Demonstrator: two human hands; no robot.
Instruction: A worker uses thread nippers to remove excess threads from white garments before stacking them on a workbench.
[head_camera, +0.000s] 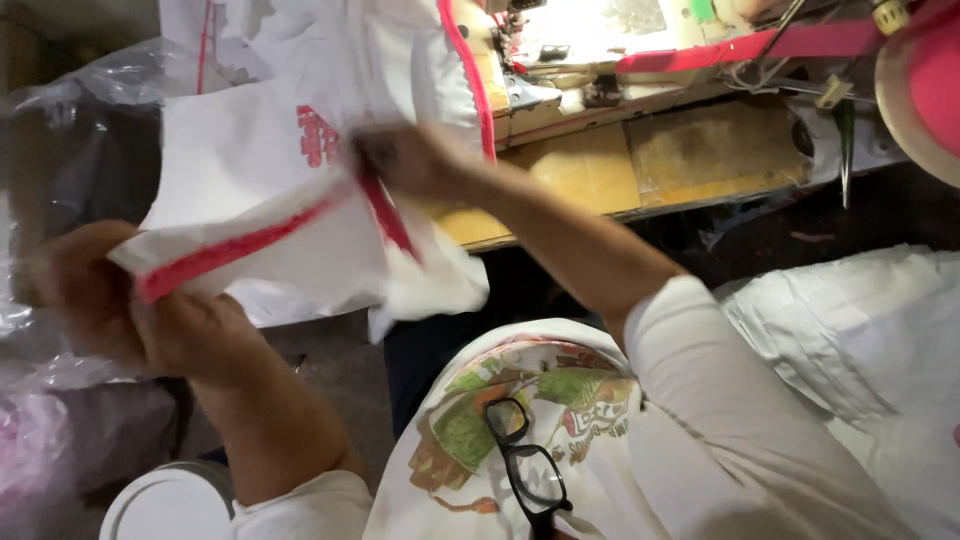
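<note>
Hands at both ends of white cloth with red trim (290, 235): left hand (130, 310), lower left of frame, closed on one end; right hand (420, 160), upper centre, blurred, apparently pinching the other. Trim slanting up rightward between them, before sewing machine (540, 60).

Your left hand (110, 300) sits low at left, gripping one end of the fabric piece (300, 240); your right hand (415, 160) is further out & to the right, on its other end. Fabric spans betw. them, in front of your chest. Bench (600, 170) lies beyond, upper centre-right, w/ sewing machine (560, 50) on it at the far edge. Glasses (525, 465) hang on your shirt, below the hands. Stack of cloth (850, 340) lies at your right; plastic bag (60, 140) at far left.
</note>
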